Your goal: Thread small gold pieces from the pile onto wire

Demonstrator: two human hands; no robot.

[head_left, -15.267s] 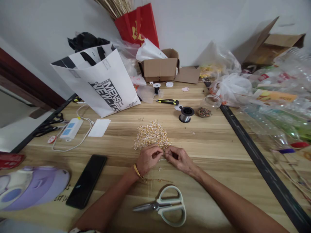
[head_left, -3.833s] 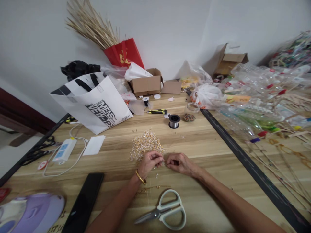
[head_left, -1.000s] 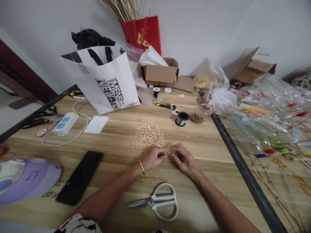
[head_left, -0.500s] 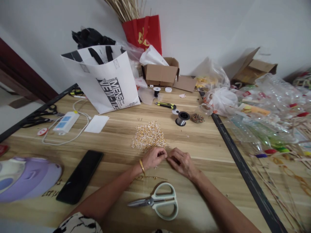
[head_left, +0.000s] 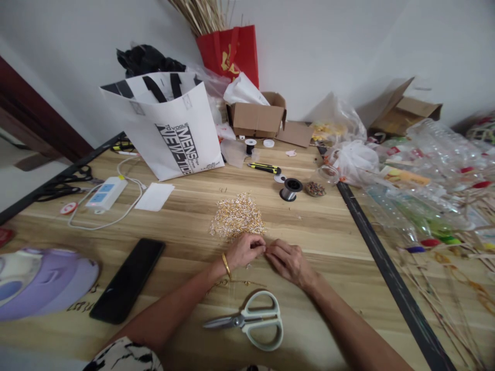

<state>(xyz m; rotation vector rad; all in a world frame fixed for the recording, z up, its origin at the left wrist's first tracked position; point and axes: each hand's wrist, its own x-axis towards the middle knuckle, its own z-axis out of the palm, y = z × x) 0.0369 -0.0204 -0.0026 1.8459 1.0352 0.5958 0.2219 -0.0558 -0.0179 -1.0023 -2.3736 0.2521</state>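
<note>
A loose pile of gold and clear beads [head_left: 236, 215] is lying at the centre of the frame on the wooden worktop [head_left: 332, 242]. Just below it, the left hand [head_left: 245, 250] is being held with thumb and fingers drawn close, and its tips are being met by those of the right hand [head_left: 289, 262], whose fingers are being curled inward; whether anything is being pinched by either cannot be told, the spot being too small. A gold bracelet [head_left: 226, 265] is being worn on the left wrist. Beneath the hands, a thin gold chain [head_left: 247, 282] is lying above pale-handled scissors [head_left: 240, 321] at bottom centre. Right of centre, a wire spool [head_left: 291, 189] is standing beside a clear jar of mixed beads [head_left: 316, 188], with a utility knife [head_left: 265, 168] lying nearby. At lower left, a black phone [head_left: 128, 281] is being flanked by a lavender object [head_left: 50, 283]. Clear plastic bottles [head_left: 402, 206] are being heaped at the right, while a white bag [head_left: 181, 134] is standing at upper left.
</note>
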